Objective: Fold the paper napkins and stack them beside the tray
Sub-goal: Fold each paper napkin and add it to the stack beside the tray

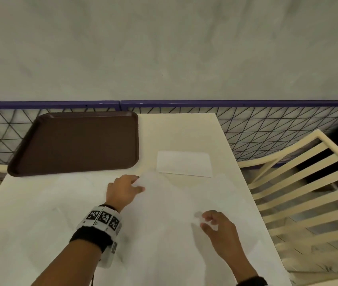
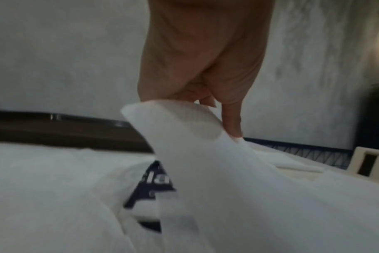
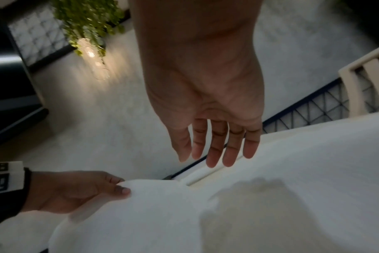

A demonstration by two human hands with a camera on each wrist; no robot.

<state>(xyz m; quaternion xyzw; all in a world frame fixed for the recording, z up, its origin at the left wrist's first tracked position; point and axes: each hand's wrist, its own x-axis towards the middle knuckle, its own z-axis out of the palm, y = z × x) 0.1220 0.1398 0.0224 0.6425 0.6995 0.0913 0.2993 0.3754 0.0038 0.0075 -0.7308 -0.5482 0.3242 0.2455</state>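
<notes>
A brown tray (image 1: 77, 141) lies at the table's far left. To its right a folded white napkin (image 1: 184, 163) lies flat. Nearer me a large unfolded white napkin (image 1: 174, 207) spreads over the table. My left hand (image 1: 135, 185) pinches its far left corner between thumb and fingers and lifts it off the table; the left wrist view shows that raised corner (image 2: 175, 123) held at the fingertips. My right hand (image 1: 208, 221) hovers just above the napkin's near right part, fingers relaxed and holding nothing, its fingers (image 3: 214, 154) extended over the sheet (image 3: 270, 205).
The cream table (image 1: 19, 213) carries more loose white napkins on its left part. A cream slatted chair (image 1: 308, 193) stands close on the right. A blue-railed wire fence (image 1: 267, 129) runs behind the table, in front of a grey wall.
</notes>
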